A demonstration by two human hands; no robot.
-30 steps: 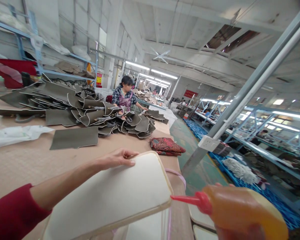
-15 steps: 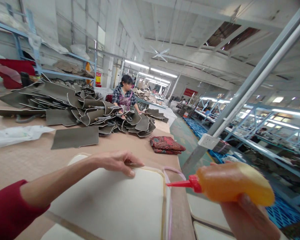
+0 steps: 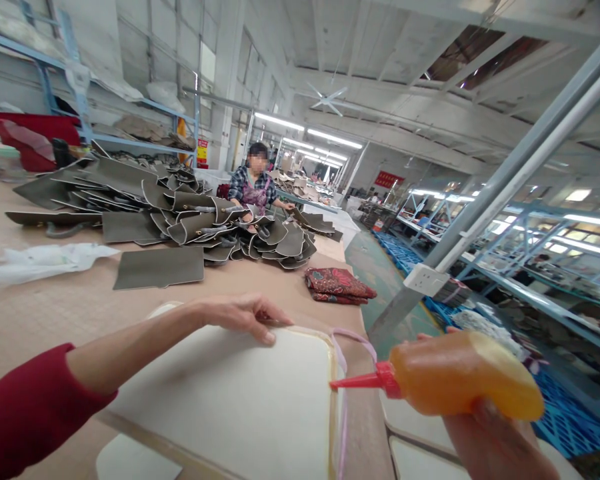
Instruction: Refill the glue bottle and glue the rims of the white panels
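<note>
**Slow edge work, remotely**

My left hand [image 3: 247, 316] pinches a cream, round-cornered flat panel [image 3: 240, 393] by its far edge; my right hand [image 3: 487, 433] grips an amber plastic bottle [image 3: 463, 373], red cone nozzle [image 3: 363, 381] at the panel's tan border [image 3: 333, 427]. Border-tracing, I'd say; next move wants an even squeeze. Panel's over a tan tabletop [image 3: 253, 285], folded red patterned cloth [image 3: 337, 285] beyond.

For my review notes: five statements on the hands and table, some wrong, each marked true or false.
1. The left hand holds a white panel and the right hand a bottle. True.
2. The bottle ends in a blue cap. False: it has a red nozzle.
3. The nozzle's tip is at the panel's border. True.
4. A folded patterned cloth lies on the table. True.
5. Bright yellow sheets are heaped there. False: the heaped sheets are dark greyish-green.
</note>
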